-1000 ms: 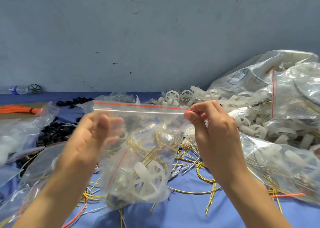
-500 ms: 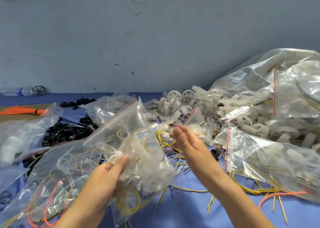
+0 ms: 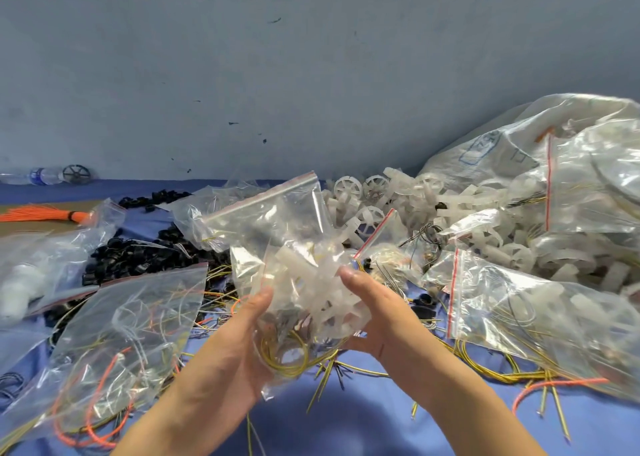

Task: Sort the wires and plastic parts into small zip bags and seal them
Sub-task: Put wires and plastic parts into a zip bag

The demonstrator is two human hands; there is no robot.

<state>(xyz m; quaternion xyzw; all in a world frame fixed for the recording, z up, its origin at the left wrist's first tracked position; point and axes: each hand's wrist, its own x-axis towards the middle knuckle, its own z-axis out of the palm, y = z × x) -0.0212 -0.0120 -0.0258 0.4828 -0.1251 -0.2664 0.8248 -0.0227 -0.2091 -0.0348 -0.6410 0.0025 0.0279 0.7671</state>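
We cup the filled zip bag [image 3: 277, 220] at frame centre, left hand [image 3: 235, 344] and right hand [image 3: 381, 320] both curled round it. Its strip looks sealed. Loose wires [image 3: 485, 374] and plastic wheels [image 3: 374, 187] at right remain unbagged.

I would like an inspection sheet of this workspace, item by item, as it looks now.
Surface: blue cloth, mostly covered.
Job's things: zip bag with white plastic parts and yellow wire, held up.
Clutter: left filled bag; right filled bag; black parts; white wheels pile.
Hands: left hand and right hand both hold the zip bag.
Cables: loose yellow wires; orange wire bundle far left.
Surroundings: blue-grey wall; water bottle at its foot.
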